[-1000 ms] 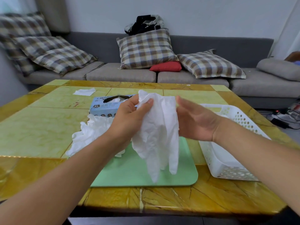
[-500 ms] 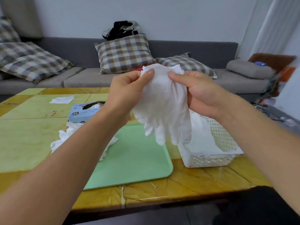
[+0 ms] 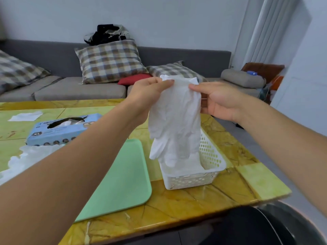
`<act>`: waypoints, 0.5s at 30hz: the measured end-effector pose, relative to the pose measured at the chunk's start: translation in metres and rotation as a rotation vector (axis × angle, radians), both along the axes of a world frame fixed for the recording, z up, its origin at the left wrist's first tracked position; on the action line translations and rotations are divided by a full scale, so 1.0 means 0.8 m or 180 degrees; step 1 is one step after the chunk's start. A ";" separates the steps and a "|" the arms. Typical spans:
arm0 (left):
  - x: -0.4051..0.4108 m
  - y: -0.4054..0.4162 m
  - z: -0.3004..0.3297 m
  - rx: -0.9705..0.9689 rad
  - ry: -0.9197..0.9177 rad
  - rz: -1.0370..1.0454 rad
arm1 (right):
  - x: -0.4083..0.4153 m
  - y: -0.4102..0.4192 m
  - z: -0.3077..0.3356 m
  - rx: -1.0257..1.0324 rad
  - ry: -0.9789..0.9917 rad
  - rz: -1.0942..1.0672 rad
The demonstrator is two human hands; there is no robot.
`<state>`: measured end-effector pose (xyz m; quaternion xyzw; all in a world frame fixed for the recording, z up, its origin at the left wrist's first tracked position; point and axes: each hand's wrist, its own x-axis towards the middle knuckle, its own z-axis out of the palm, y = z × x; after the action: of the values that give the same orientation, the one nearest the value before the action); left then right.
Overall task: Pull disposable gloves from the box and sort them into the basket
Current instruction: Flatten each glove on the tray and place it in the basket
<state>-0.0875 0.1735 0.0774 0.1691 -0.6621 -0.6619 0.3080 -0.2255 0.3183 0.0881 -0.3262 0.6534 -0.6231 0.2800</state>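
Glove (image 3: pixel 174 119) hanging by its cuff over the white basket (image 3: pixel 211 157), fingertips dangling just above the gloves already lying inside. Left hand (image 3: pixel 147 93) pinching one top corner, right hand (image 3: pixel 216 101) pinching the other, cuff stretched flat between them. Best lowered straight down, fingertips first, then laid along the basket's length to keep it flat rather than bunched. Worth releasing both corners together, low over the rim, since thin film like this probably drifts and clings. Box (image 3: pixel 60 129) well to the left beyond the green tray (image 3: pixel 120 179), with a loose heap of gloves (image 3: pixel 28 158) beside it awaiting sorting.
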 end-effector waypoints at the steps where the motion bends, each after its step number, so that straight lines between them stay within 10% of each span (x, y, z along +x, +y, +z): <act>1: -0.009 -0.007 0.001 -0.0032 0.0026 0.0013 | -0.009 -0.007 0.002 -0.0073 0.0058 -0.0040; 8: -0.057 -0.043 -0.006 -0.0413 0.0442 -0.0160 | -0.063 -0.015 -0.006 -0.0831 0.0756 0.0032; 15: -0.016 -0.037 -0.132 -0.1665 -0.0782 -0.0909 | -0.070 0.037 -0.135 0.0652 0.1496 0.0742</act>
<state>-0.1006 0.1442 -0.0282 0.0683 -0.8591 -0.4804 0.1627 -0.2813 0.3477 -0.0195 -0.5047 0.7180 -0.4248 0.2221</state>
